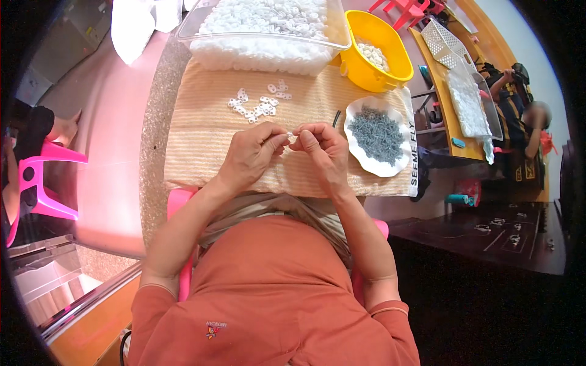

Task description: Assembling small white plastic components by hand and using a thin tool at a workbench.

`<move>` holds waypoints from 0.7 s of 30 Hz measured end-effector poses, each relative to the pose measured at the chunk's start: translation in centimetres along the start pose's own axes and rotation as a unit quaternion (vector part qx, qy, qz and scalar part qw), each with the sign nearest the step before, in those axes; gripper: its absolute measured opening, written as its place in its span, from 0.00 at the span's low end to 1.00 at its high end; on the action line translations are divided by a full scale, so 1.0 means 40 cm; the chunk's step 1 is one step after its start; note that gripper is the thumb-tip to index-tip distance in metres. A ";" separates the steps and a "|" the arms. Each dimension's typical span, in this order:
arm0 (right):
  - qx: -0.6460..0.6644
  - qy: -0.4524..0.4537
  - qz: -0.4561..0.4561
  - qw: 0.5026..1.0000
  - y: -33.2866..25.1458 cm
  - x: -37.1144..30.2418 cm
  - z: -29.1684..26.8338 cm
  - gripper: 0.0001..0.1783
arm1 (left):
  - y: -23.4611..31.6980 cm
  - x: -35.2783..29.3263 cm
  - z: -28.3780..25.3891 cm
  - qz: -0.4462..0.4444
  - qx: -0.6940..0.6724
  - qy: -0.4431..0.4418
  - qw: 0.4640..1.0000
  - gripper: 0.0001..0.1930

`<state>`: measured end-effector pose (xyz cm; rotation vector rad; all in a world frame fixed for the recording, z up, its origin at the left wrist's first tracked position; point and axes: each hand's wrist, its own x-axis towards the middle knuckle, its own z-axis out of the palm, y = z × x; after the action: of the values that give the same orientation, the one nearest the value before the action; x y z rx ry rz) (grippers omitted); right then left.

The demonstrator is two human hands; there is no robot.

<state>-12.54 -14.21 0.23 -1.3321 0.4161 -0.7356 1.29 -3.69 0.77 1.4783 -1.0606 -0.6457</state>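
Above the near part of a striped tan cloth, my left hand (253, 154) and my right hand (325, 154) meet at the fingertips. My left thumb and forefinger pinch a small white plastic piece (291, 138). The right fingers are closed beside it, and what they grip is too small to make out. Just beyond my hands lies a loose group of small white plastic pieces with holes (264, 109). To the right of my right hand is a white scalloped plate (400, 163) heaped with small dark grey pins (376, 133). A short black stick (337, 118) lies between hand and plate.
A clear bin (259, 38) full of white pieces stands at the far edge of the cloth (207, 161). Right of it, a yellow basin (372, 79) holds off-white pieces. Another person (528, 131) sits at a wooden table at right; a pink chair (46, 177) is at left.
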 end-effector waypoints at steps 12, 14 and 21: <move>-0.016 0.013 -0.002 1.000 0.011 -0.013 0.022 0.08 | -0.015 -0.015 0.003 -0.079 -0.142 0.003 0.987 0.07; -0.022 0.009 -0.008 1.000 0.017 -0.014 0.018 0.08 | -0.018 -0.013 0.001 -0.081 -0.158 0.001 0.984 0.08; -0.048 0.017 -0.004 0.999 0.015 -0.016 0.026 0.07 | -0.010 -0.013 -0.013 -0.126 -0.240 -0.027 0.962 0.09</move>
<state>-12.17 -12.98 -0.23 -1.4137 0.4776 -0.7531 1.61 -3.02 0.39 1.1764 -0.6915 -1.0480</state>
